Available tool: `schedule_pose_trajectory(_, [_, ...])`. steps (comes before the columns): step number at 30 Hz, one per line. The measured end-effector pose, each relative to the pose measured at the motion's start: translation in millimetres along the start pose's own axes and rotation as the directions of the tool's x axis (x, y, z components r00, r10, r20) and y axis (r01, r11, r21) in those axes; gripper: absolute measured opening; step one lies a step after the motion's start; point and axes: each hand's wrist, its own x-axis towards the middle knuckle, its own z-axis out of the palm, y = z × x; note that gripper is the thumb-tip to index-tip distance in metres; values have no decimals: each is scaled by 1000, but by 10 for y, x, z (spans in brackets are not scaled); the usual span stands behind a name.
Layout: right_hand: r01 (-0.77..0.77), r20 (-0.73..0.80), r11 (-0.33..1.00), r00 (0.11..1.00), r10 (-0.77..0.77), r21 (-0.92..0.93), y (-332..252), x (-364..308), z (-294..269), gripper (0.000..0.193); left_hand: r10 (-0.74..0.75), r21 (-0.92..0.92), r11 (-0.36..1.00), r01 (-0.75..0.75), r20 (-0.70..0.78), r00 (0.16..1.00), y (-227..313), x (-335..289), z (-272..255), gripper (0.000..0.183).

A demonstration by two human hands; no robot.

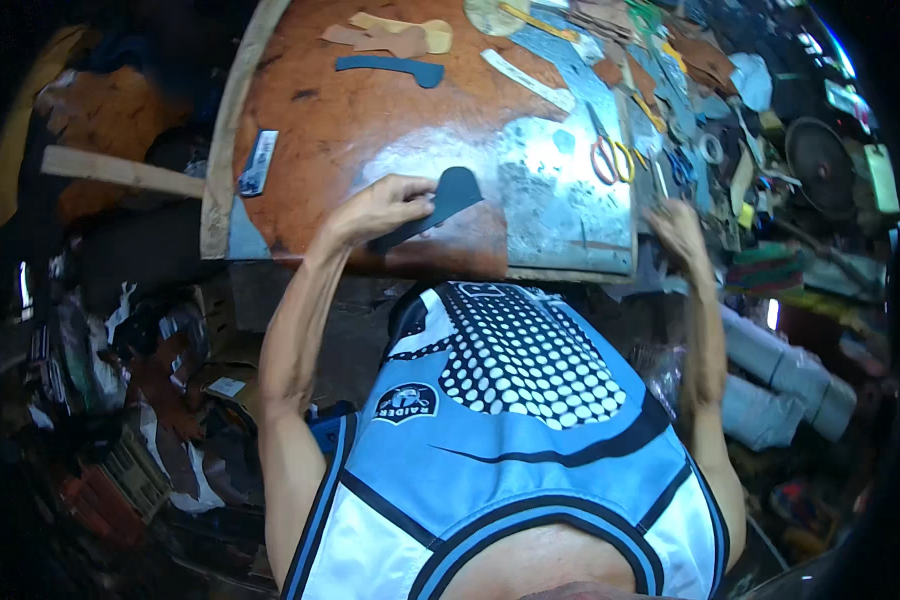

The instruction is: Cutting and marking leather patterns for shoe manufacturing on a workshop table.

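Nearest item: blue/white jersey (510, 440), filling the near centre of view. Both forearms rise from it toward the worktable (360, 130).

L hand (375, 208): fingers pinched together on the left end of a dark blue cut piece (440, 205), a long curved shape w/ rounded far-right end. Piece lies on the table near its near edge, at the seam between brown surface and metal plate (560, 200).

R hand (678, 228): at the right near corner of the plate, amid clutter. Cannot tell whether fingers are apart or gripping; no object visibly held.

Scissors (608, 152), red/yellow handles, lie far-right of the piece, well apart from both hands.

Hazards (judgement):
- Piece held at one end only; likely to pivot or slip off the near edge.
- R hand works close to crowded tools; snag or knock-off possible.
- A second blue strip (390, 66) and tan pieces (395, 36) at far side: mix-up risk.
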Motion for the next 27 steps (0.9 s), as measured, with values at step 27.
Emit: schedule_pose_trajectory(27, [-191, 192, 412, 981, 38, 891, -1561, -22, 792, 27, -181, -799, 597, 72, -46, 982, -927, -98, 1046, 59])
